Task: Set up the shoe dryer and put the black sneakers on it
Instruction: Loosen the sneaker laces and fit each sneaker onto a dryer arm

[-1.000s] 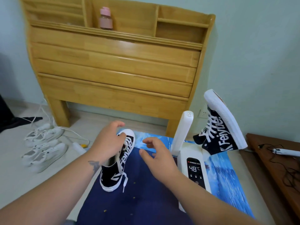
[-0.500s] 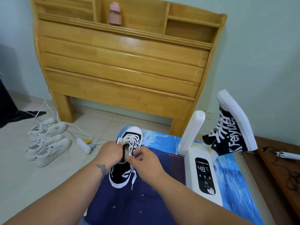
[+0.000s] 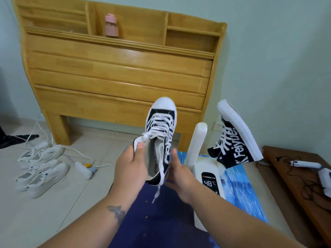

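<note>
A black sneaker [image 3: 162,133] with white laces and a white toe cap is lifted off the blue mat, toe pointing up and away. My left hand [image 3: 131,165] grips its tongue and heel opening, thumb inside. My right hand [image 3: 180,173] holds its right side and heel from below. The white shoe dryer [image 3: 208,178] stands to the right, its display reading 48°C. Its left arm [image 3: 196,144] sticks up bare. The other black sneaker [image 3: 236,138] sits upside down on the dryer's right arm, sole up.
A wooden headboard [image 3: 116,76] leans on the wall behind, a pink bottle [image 3: 111,25] on its shelf. Two pairs of white sneakers [image 3: 42,165] and a power strip [image 3: 83,170] with cables lie on the tiled floor at left. A brown wooden ledge [image 3: 295,179] with cables is at right.
Both hands closed on the black sneaker lying on the mat and lifted it up, toe tilting upward, toward the dryer's bare left arm.
</note>
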A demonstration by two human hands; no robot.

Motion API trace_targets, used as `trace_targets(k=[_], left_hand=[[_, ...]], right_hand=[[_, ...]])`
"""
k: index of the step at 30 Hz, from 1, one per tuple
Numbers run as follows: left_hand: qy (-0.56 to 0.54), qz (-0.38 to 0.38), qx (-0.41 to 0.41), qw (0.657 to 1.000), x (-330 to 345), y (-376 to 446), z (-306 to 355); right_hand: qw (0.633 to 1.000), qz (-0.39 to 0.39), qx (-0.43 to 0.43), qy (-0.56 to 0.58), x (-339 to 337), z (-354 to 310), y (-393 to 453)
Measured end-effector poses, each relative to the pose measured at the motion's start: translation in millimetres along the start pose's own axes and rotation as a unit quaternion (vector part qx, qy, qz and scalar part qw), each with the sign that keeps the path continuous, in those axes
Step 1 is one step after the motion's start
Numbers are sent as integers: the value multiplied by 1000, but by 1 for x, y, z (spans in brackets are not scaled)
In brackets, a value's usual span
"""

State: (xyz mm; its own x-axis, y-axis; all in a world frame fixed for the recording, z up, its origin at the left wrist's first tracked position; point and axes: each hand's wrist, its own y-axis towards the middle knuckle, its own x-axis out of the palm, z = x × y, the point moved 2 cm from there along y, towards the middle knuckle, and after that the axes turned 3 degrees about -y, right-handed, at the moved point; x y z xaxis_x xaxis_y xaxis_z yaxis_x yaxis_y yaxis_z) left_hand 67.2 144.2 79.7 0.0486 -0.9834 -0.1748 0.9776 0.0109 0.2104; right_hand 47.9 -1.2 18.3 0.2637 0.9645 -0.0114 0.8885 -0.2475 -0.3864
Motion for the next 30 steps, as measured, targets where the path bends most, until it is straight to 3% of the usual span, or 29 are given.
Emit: trace_targets(k=[3,7,10,13,16,18,20,24,30], left_hand=[[-63,-10,40,997,5,-21,27],[-130,-57,62,988,10,-38,48],[-130,-94,98,982,14,-42,58],[-110,-79,154,979,19,-48,69],[-21,-34,295,955,20,-57,79],[70,-10,415,907,20,-61,87],[105,-21,484,869,23,-62,96],[146,-62,495,854,30,-63,110],[252,-97,429,862,33,-58,112]], right_hand=[[988,-71,-42,131,-14,-16,-8],[967,-131,-99,197,-32,-40,-22],[955,-136,-138,223,-43,-49,-30],[947,-119,-176,240,-54,-51,-39],[942,-98,-203,249,-64,-51,-45],[944,-83,-213,238,-71,-51,-48],[947,-69,-220,223,-77,-50,-53],[953,-33,-219,205,-85,-46,-60],[959,-9,-200,202,-89,-51,-69]])
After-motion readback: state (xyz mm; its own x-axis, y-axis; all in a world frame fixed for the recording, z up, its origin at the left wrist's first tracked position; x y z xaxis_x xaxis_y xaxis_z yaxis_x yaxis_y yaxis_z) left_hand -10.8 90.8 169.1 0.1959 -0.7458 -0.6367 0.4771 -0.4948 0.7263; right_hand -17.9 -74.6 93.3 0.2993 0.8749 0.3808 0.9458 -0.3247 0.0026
